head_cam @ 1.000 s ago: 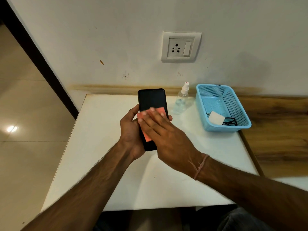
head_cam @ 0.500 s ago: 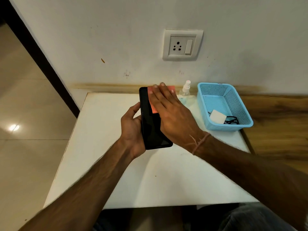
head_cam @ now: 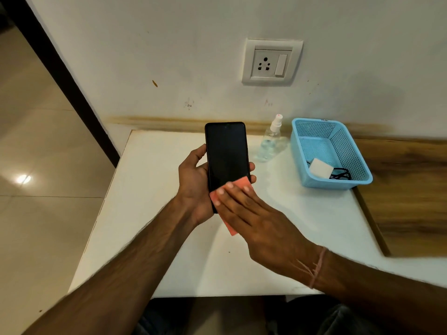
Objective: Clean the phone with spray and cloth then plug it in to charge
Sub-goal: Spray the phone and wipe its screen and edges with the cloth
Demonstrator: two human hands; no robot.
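A black phone (head_cam: 226,155) is held screen up above the white table (head_cam: 154,213). My left hand (head_cam: 194,182) grips it round its lower half, thumb on the left edge and fingertips on the right. A pink cloth (head_cam: 238,187) lies on the bottom of the screen, and my right hand (head_cam: 256,218) presses it down with flat, straight fingers. The clear spray bottle (head_cam: 272,139) stands behind the phone to the right. A white charger (head_cam: 320,168) with a black cable (head_cam: 341,175) lies in the blue basket (head_cam: 358,153).
A wall socket (head_cam: 271,62) with a switch sits on the wall above the table. A wooden surface (head_cam: 406,189) adjoins the table on the right. Tiled floor (head_cam: 36,165) lies to the left, past the table's edge.
My right hand slid the cloth up to the top of the screen, then back down to the bottom. My left hand kept its hold on the phone.
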